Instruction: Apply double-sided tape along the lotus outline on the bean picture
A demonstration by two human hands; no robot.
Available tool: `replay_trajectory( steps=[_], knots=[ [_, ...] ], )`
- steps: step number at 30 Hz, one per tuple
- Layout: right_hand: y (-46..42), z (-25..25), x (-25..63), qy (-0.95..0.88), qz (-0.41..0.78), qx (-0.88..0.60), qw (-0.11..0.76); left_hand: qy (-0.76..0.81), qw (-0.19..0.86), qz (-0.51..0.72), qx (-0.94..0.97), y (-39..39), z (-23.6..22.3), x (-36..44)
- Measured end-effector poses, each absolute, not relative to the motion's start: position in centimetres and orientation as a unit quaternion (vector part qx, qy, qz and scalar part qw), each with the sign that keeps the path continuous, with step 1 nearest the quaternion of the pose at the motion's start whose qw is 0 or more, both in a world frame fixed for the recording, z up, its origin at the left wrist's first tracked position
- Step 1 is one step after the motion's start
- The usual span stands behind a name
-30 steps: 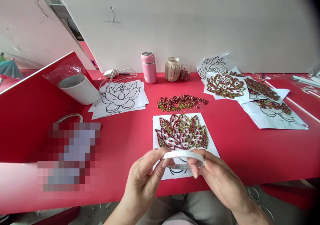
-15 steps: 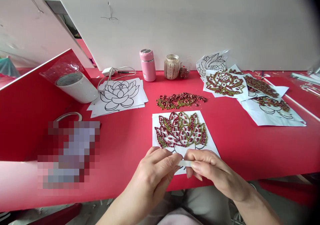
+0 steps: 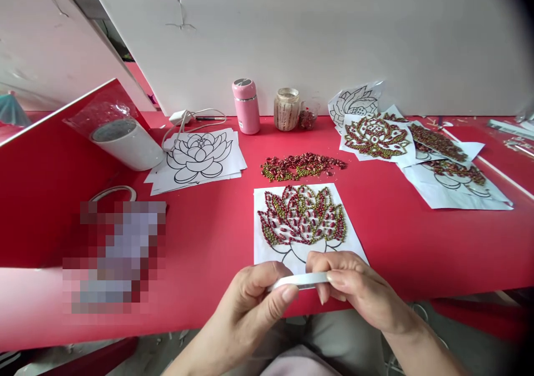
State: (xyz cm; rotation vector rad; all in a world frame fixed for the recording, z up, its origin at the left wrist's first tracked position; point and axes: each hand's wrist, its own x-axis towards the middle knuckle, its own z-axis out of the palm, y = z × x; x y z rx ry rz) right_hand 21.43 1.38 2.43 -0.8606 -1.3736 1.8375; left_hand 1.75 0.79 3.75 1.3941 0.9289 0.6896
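My left hand (image 3: 255, 301) and my right hand (image 3: 362, 290) hold a narrow roll of white tape (image 3: 303, 279) between them, just above the table's front edge. The left thumb and fingers pinch its left end, while the right fingertips grip the other end. Right behind them lies a white sheet with a printed lotus outline (image 3: 302, 251). Red and green beans (image 3: 301, 214) cover the upper petals of that drawing; its lower petals are bare paper, partly hidden by my hands. Beyond the sheet is a loose heap of mixed beans (image 3: 300, 167).
A pink flask (image 3: 246, 109), a glass jar (image 3: 287, 110) and a small bean container (image 3: 308, 118) stand along the wall. Printed lotus sheets (image 3: 200, 159), a large white roll (image 3: 129, 145) and a tape ring (image 3: 113, 192) lie left. Bean-covered lotus sheets (image 3: 377, 137) overlap at right.
My left hand has shifted left and down and turned, its thumb now on the front. More of the tape roll shows between my hands. The bean-covered sheet looks the same.
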Motion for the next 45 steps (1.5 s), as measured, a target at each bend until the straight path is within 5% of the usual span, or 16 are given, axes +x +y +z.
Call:
replay_trajectory(
  steps=[8,14,21,29,37,45],
  knots=[
    [1.8,4.1,20.5,-0.607,0.660,-0.339,0.283,0.401,0.523,0.240,0.713,1.3,5.5,2.3],
    [1.4,2.3,20.3,-0.478,0.694,-0.312,0.438,0.403,0.645,0.327,0.561,0.8,4.2,1.7],
    [1.6,3.0,20.9,-0.581,0.672,-0.330,0.319,0.421,0.617,0.291,0.598,1.1,4.2,1.6],
    [1.9,4.1,20.0,-0.646,0.613,-0.359,0.281,0.425,0.534,0.247,0.688,1.1,5.2,2.3],
    [1.6,1.7,20.2,-0.486,0.671,-0.318,0.461,0.413,0.662,0.342,0.524,1.0,3.3,1.3],
    [1.6,2.2,20.6,-0.579,0.643,-0.339,0.370,0.402,0.660,0.326,0.544,1.1,3.4,1.6]
  ],
)
